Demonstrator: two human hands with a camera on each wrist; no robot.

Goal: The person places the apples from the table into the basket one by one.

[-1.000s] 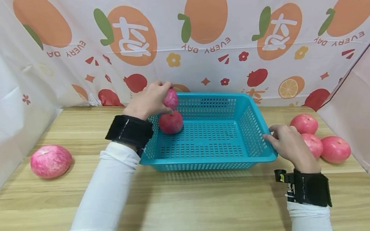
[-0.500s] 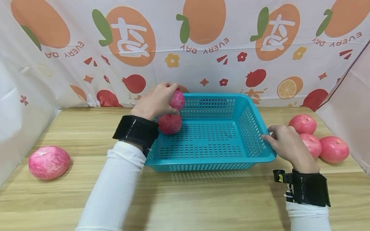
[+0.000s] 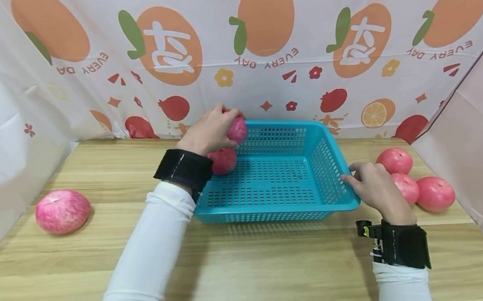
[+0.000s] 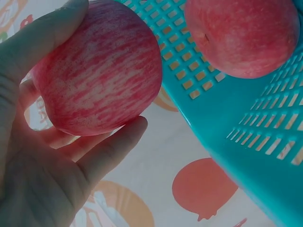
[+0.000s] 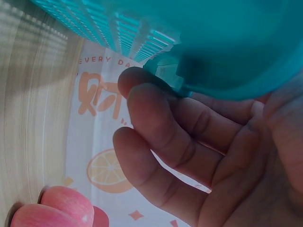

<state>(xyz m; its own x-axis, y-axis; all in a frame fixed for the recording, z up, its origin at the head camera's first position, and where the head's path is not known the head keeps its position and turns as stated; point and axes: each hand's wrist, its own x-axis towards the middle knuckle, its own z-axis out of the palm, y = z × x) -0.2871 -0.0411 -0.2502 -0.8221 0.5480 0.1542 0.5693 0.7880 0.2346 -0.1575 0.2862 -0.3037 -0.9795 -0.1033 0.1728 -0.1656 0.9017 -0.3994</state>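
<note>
My left hand point(image 3: 209, 130) grips a red-streaked apple point(image 4: 102, 71) between thumb and fingers, over the back left part of a turquoise plastic basket point(image 3: 272, 213). Inside the basket, at its left end, lies another red apple point(image 3: 223, 162), just below the held one in the head view. With my right hand point(image 3: 379, 188) I hold the basket's right rim, thumb on top and fingers curled underneath, as the right wrist view shows from below. The held apple is partly hidden behind my left hand in the head view.
A large pink apple point(image 3: 62, 211) sits on the wooden table point(image 3: 258, 280) at the left. Three apples point(image 3: 436, 193) cluster right of my right hand. A fruit-printed white curtain point(image 3: 233, 90) hangs close behind the basket.
My left hand has moved a little to the right with its apple, further over the basket. The right hand keeps its hold on the rim.
</note>
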